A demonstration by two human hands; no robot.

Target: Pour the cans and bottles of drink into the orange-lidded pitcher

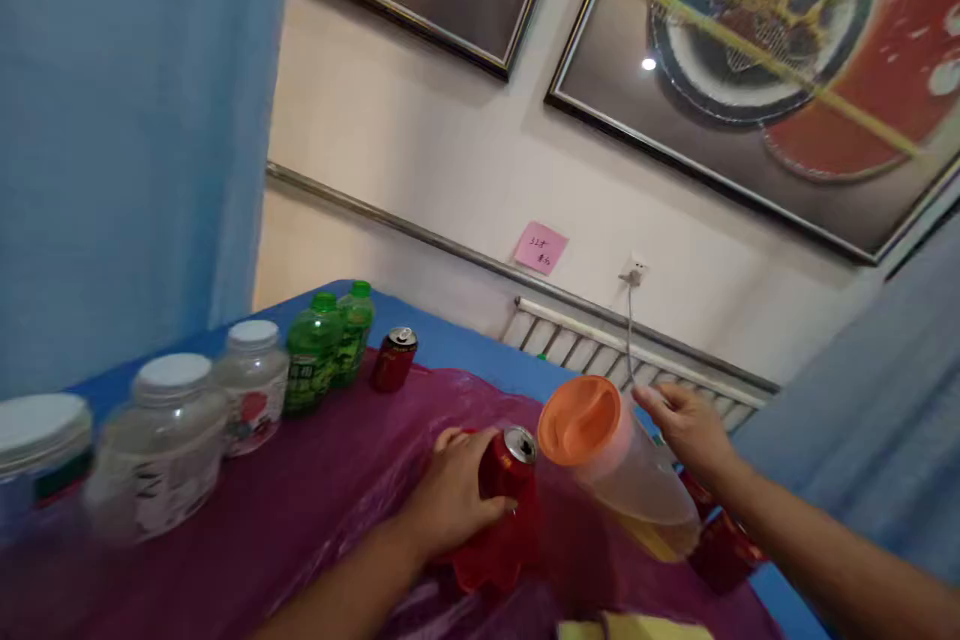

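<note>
My left hand (454,490) is wrapped round a red drink can (511,470) whose opened top faces up. Under and around the can is a red, scallop-edged plastic piece (484,565), partly hidden by the hand. My right hand (686,428) grips the handle side of a clear plastic pitcher (645,485) with an orange lid (581,420). The pitcher tilts toward the can, its lid close beside the can's top. Some yellowish liquid (660,530) lies low in the pitcher. No stream of liquid can be made out.
Clear jars with white lids (169,450), green bottles (311,355) and another red can (394,360) line the left side. More red cans (724,550) stand at right behind the pitcher. Purple plastic sheeting (315,500) covers the blue table. Yellow cloth-like material (645,628) lies at the near edge.
</note>
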